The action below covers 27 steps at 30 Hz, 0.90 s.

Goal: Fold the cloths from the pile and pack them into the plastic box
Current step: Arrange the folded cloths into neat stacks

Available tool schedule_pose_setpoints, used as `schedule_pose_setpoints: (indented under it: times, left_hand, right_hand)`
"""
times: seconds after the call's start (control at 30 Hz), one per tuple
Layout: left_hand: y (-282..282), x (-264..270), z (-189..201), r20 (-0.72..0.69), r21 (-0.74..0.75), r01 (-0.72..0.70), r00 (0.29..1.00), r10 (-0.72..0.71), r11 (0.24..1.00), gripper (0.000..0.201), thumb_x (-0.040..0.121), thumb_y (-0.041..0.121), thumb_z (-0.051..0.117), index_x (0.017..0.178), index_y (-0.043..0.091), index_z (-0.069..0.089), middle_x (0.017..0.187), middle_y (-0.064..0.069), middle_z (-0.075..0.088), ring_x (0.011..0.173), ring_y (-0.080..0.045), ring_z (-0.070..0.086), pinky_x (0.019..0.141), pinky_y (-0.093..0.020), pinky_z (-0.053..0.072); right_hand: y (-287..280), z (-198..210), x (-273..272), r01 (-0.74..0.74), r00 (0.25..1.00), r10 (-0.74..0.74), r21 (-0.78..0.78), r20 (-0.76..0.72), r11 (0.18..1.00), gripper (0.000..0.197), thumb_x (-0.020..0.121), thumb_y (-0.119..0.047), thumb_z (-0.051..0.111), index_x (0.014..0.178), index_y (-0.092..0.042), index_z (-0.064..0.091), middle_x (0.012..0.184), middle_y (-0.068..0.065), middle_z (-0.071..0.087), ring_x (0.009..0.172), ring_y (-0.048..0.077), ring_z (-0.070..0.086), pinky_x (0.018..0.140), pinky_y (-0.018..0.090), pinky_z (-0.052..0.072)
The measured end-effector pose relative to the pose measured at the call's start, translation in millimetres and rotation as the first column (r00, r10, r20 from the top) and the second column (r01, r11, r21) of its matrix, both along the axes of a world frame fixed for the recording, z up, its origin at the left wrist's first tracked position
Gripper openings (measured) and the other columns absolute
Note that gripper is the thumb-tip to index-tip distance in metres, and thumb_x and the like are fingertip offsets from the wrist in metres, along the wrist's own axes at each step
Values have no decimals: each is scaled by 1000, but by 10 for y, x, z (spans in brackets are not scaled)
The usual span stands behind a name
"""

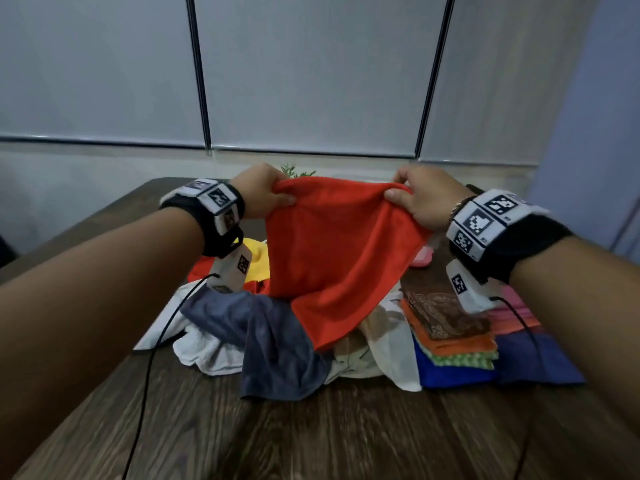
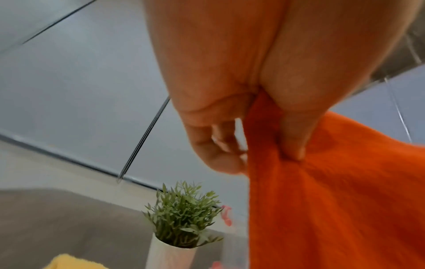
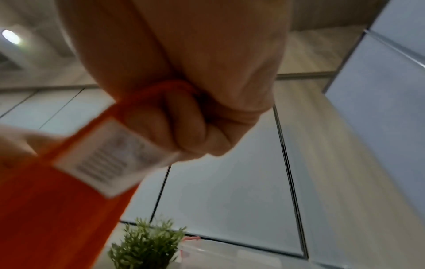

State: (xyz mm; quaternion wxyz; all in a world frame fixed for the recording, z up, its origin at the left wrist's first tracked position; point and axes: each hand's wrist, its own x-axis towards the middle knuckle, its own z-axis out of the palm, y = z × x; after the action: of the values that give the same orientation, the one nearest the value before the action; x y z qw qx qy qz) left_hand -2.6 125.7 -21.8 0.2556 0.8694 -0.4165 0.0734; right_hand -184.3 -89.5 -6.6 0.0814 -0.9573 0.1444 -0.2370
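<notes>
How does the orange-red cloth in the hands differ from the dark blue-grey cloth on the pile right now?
The orange-red cloth is lifted and spread, left hand and right hand each pinching its top edge; the blue-grey cloth lies untouched on the table. The orange-red cloth hangs fairly flat; the blue-grey one is crumpled. The orange-red is bright, the blue-grey dull and mottled. Neither is folded yet.

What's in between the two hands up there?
The red cloth stretches between the left hand and the right hand; each pinches an upper corner. The head view shows it best.
</notes>
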Motion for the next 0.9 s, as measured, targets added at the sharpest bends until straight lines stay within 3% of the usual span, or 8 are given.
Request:
schedule_pose_setpoints:
  times: [0.13, 0.2, 0.33, 0.5, 0.57, 0.63, 0.73, 0.9]
  left_hand:
    - [-222, 108, 9, 127, 24, -152, 981, 148, 988, 18, 87, 8, 56, 97, 12, 71, 95, -14, 68, 92, -35, 64, 68, -28, 40]
    - [-307, 178, 73, 128, -77, -203, 969, 212, 976, 30, 87, 5, 50, 108, 14, 70, 109, -16, 68, 103, -37, 63, 77, -32, 45]
    - [-436, 130, 417, 150, -346, -247, 938, 313, 905, 32, 91, 5, 42, 113, 14, 63, 110, -17, 67, 102, -37, 61, 78, -37, 46]
    - [-351, -43, 576, 228, -610, -79, 936, 270, 788, 23, 89, 14, 47, 103, 12, 65, 95, -13, 70, 89, -33, 63, 76, -40, 51]
    - [-288, -96, 394, 255, -504, -16, 953, 166, 864, 21, 82, 22, 53, 93, 14, 68, 85, -10, 70, 82, -31, 63, 70, -35, 50]
    - [-178, -174, 140, 171, -122, 127, 980, -105, 984, 16, 76, 24, 55, 81, 16, 69, 72, -5, 66, 69, -24, 62, 62, -28, 44]
    - [-15, -300, -281, -99, 423, 294, 955, -279, 857, 18, 80, 10, 62, 64, 18, 60, 60, 5, 58, 48, -2, 48, 54, -22, 42]
    - [160, -332, -695, -229, 551, 310, 949, -217, 775, 20, 80, 11, 69, 61, 17, 63, 48, 13, 54, 45, 1, 44, 51, -16, 39]
  right_hand:
    - [-4, 175, 194, -6, 985, 3, -16, -171, 1000, 35, 74, -46, 82, 89, -20, 65, 83, 3, 63, 76, 23, 61, 56, 29, 45]
    - [-55, 269, 315, 53, 980, -82, -159, -183, 986, 31, 77, -39, 81, 90, -14, 68, 88, 9, 68, 84, 29, 64, 64, 28, 43]
    - [-77, 539, 412, 144, 978, -109, -195, 179, 970, 15, 93, -19, 61, 105, -10, 60, 110, 17, 61, 102, 38, 58, 83, 39, 45]
    - [51, 593, 208, 158, 920, -93, -143, 381, 977, 9, 96, -16, 45, 103, -17, 50, 90, 10, 54, 79, 33, 51, 68, 40, 43]
    - [131, 336, 84, 61, 979, -30, -152, 200, 986, 11, 93, -19, 51, 103, -23, 56, 93, 12, 64, 84, 34, 59, 71, 35, 43]
    - [249, -54, -58, -153, 978, 132, -122, -164, 981, 12, 94, -21, 58, 101, -28, 64, 100, 3, 69, 93, 25, 62, 74, 28, 40]
    - [326, -588, -242, -282, 836, 208, -73, -508, 957, 19, 90, -31, 69, 105, -21, 71, 96, -2, 67, 84, 11, 53, 72, 21, 32]
    - [393, -892, -508, -254, 799, 238, 48, -552, 966, 31, 81, -43, 76, 75, -15, 64, 65, -6, 54, 57, 6, 45, 57, 27, 34]
